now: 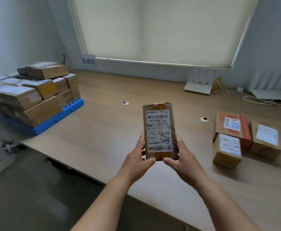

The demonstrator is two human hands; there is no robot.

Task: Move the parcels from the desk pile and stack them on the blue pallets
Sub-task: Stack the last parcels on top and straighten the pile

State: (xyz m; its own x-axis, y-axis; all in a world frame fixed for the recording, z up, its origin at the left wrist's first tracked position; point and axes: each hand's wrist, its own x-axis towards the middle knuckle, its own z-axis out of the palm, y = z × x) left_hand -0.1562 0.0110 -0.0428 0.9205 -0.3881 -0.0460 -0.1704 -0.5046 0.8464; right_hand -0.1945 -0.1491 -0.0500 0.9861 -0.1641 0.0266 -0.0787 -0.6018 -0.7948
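Above the wooden desk (103,130), centre of head view: one brown parcel (159,130), upright, white shipping label facing camera, clamped at its lower end between left hand (136,157) and right hand (183,155); fingers of each pressed flat along its sides, thumbs under bottom edge. Far left: blue pallets (53,122), loaded with stacked cardboard parcels (36,90) in several layers; exact count not readable. Right, on desk: three parcels (233,129) touching in a cluster. Rear edge: two white routers (198,88), yellow cables (218,85).
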